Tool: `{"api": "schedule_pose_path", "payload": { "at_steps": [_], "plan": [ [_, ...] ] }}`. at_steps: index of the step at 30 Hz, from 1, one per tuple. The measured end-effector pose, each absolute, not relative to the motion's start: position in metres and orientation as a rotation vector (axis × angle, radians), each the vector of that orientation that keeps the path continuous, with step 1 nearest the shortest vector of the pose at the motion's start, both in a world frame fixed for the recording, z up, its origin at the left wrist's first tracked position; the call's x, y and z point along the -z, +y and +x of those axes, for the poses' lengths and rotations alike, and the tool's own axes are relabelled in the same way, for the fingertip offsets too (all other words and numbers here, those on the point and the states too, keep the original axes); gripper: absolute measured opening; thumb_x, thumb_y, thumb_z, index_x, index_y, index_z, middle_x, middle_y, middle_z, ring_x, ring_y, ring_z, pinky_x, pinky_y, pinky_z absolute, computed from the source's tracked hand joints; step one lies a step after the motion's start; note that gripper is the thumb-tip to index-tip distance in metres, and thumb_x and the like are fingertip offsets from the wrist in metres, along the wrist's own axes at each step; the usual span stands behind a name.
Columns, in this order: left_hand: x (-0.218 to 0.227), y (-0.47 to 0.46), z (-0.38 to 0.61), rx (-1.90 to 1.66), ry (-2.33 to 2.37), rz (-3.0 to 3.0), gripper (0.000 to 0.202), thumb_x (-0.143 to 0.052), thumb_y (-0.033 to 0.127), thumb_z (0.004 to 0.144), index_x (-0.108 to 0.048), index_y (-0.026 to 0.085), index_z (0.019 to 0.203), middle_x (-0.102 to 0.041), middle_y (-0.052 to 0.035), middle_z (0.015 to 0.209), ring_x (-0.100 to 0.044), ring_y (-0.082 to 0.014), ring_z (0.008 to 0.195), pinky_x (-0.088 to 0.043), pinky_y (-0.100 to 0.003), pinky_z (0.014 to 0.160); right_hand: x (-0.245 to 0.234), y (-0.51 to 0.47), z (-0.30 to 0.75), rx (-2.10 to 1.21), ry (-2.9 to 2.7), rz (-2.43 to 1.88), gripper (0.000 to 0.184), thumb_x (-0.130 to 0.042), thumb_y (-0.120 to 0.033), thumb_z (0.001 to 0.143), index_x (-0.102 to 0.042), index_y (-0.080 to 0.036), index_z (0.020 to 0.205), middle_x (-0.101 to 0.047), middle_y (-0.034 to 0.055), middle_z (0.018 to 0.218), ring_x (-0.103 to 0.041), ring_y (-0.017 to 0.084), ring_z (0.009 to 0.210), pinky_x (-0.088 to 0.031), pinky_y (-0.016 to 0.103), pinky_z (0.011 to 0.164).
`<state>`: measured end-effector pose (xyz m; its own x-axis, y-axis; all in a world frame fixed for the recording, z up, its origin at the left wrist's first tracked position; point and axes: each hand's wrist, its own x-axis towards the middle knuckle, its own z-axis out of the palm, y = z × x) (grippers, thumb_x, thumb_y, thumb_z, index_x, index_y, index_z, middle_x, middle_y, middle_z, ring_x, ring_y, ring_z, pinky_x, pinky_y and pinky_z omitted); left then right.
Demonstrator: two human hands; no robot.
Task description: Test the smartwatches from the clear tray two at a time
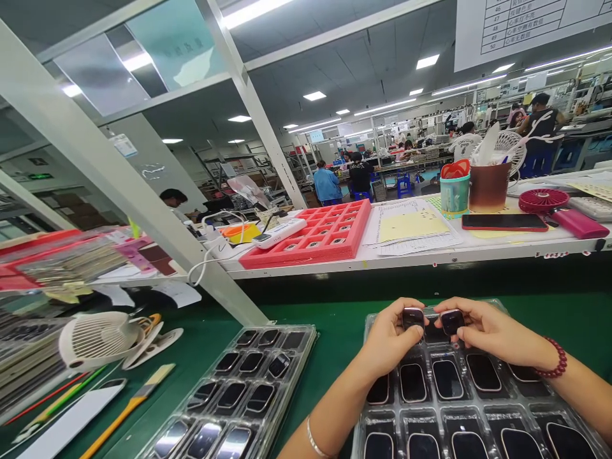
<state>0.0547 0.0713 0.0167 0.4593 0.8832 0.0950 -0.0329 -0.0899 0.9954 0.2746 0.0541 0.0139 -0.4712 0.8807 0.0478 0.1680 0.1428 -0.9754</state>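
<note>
Left hand (389,338) and right hand (485,331) are both low over a plastic tray (495,304), fingers curled in, each hand pinching one small dark watch body. The left watch body (413,317) is held between thumb and fingertips, and the right watch body (452,322) the same way. The two hands are close, nearly meeting at the fingertips, right above the tray's top row. Fingers hide part of each piece. The tray has rows of pockets holding more watch bodies (447,379), dark with pale rims. Red bead bracelet (552,360) on right wrist, metal bangle (315,440) on left wrist.

Second tray (291,328) with the same pieces sits to the left on the green mat (329,325), well apart from the hands. Near it are a white fan (95,341) and a yellow-handled brush (129,408). Beyond the mat, a far table (430,258) carries a red tray (306,233), power strip (280,233), papers (411,226), phone (504,222) and cups (490,185). Co-workers (358,175) sit further back.
</note>
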Motion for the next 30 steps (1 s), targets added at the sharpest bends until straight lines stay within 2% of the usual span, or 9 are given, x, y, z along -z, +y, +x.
{"api": "schedule_pose_path", "payload": {
  "at_steps": [6, 11, 16, 20, 24, 27, 30],
  "plan": [
    [-0.0179, 0.0711, 0.0544, -0.927, 0.814, 1.446, 0.025, -0.062, 0.016, 0.071, -0.058, 0.015, 0.096, -0.064, -0.004, 0.081, -0.056, -0.0134, 0.07, -0.045, -0.028, 0.068, -0.0162, 0.0522, 0.2739, -1.383, -1.78, -1.048, 0.032, -0.055, -0.02, 0.083, -0.061, -0.023, 0.115, -0.064, 0.0045, 0.105, -0.064, 0.016, 0.076, -0.055, 0.03, 0.068],
    [-0.017, 0.0699, 0.0545, -0.907, 0.814, 1.452, 0.035, -0.059, 0.008, 0.066, -0.058, 0.017, 0.1, -0.065, -0.0035, 0.087, -0.059, -0.0148, 0.078, -0.046, -0.027, 0.072, -0.0146, 0.0542, 0.2753, -1.366, -1.753, -1.008, 0.035, -0.056, -0.02, 0.083, -0.059, -0.023, 0.117, -0.066, 0.0048, 0.105, -0.065, 0.018, 0.08, -0.055, 0.031, 0.071],
    [-0.0155, 0.0698, 0.055, -0.887, 0.835, 1.457, 0.037, -0.061, 0.008, 0.066, -0.058, 0.017, 0.102, -0.066, -0.0043, 0.092, -0.06, -0.0154, 0.082, -0.046, -0.027, 0.074, -0.0108, 0.0593, 0.2777, -1.292, -1.724, -1.021, 0.034, -0.052, -0.027, 0.088, -0.056, -0.02, 0.121, -0.067, 0.0067, 0.101, -0.065, 0.017, 0.074, -0.055, 0.031, 0.063],
    [-0.0147, 0.072, 0.0551, -0.909, 0.816, 1.425, 0.027, -0.062, 0.016, 0.071, -0.058, 0.014, 0.098, -0.066, -0.005, 0.082, -0.059, -0.0143, 0.072, -0.047, -0.029, 0.069, -0.0117, 0.057, 0.276, -1.311, -1.734, -1.01, 0.039, -0.056, -0.02, 0.082, -0.056, -0.022, 0.121, -0.065, 0.0059, 0.107, -0.065, 0.019, 0.084, -0.055, 0.032, 0.072],
    [-0.0155, 0.0727, 0.055, -0.932, 0.823, 1.428, 0.034, -0.06, 0.01, 0.067, -0.057, 0.015, 0.1, -0.066, -0.005, 0.088, -0.059, -0.0139, 0.075, -0.047, -0.029, 0.073, -0.0147, 0.0527, 0.274, -1.363, -1.781, -0.943, 0.041, -0.054, -0.014, 0.082, -0.055, -0.024, 0.121, -0.063, 0.0046, 0.111, -0.062, 0.019, 0.096, -0.052, 0.033, 0.084],
    [-0.0156, 0.0719, 0.0548, -0.911, 0.848, 1.44, 0.039, -0.061, 0.008, 0.066, -0.057, 0.016, 0.104, -0.066, -0.0056, 0.094, -0.06, -0.0152, 0.082, -0.046, -0.028, 0.074, -0.0151, 0.0525, 0.2744, -1.386, -1.785, -0.969, 0.038, -0.051, -0.016, 0.085, -0.054, -0.023, 0.123, -0.062, 0.0054, 0.112, -0.062, 0.018, 0.088, -0.052, 0.033, 0.079],
    [-0.0141, 0.0718, 0.0543, -0.9, 0.8, 1.451, 0.029, -0.063, 0.015, 0.071, -0.058, 0.014, 0.1, -0.066, -0.0059, 0.088, -0.059, -0.0146, 0.076, -0.047, -0.028, 0.072, -0.0137, 0.0537, 0.2754, -1.384, -1.782, -0.99, 0.037, -0.051, -0.018, 0.086, -0.053, -0.022, 0.123, -0.062, 0.0055, 0.11, -0.062, 0.017, 0.082, -0.052, 0.033, 0.077]
  ]
}}
